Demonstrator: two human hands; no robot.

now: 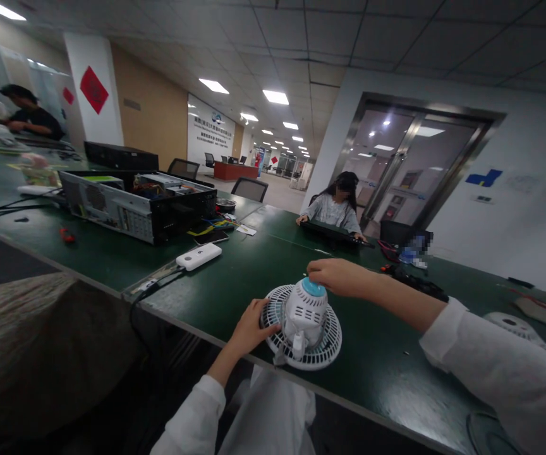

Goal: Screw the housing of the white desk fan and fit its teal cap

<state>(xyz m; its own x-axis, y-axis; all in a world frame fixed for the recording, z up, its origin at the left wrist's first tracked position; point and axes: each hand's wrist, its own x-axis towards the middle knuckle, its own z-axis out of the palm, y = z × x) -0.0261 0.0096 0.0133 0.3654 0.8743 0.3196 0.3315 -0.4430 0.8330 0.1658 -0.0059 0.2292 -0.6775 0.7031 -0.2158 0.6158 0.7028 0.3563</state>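
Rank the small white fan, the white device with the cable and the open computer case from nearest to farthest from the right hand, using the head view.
1. Small white fan: directly under the right hand, on the near table edge.
2. White device: on the green table, left of the fan and farther off.
3. Open computer case: farthest, beyond the white device, to the left.

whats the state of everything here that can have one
small white fan: lying on its grille, motor housing up
blue cap: seated on top of housing
left hand: holding fan at housing side
right hand: resting on blue cap
desktop computer case: open, internals exposed
glass double doors: shut
smartphone: flat on table, screen dark
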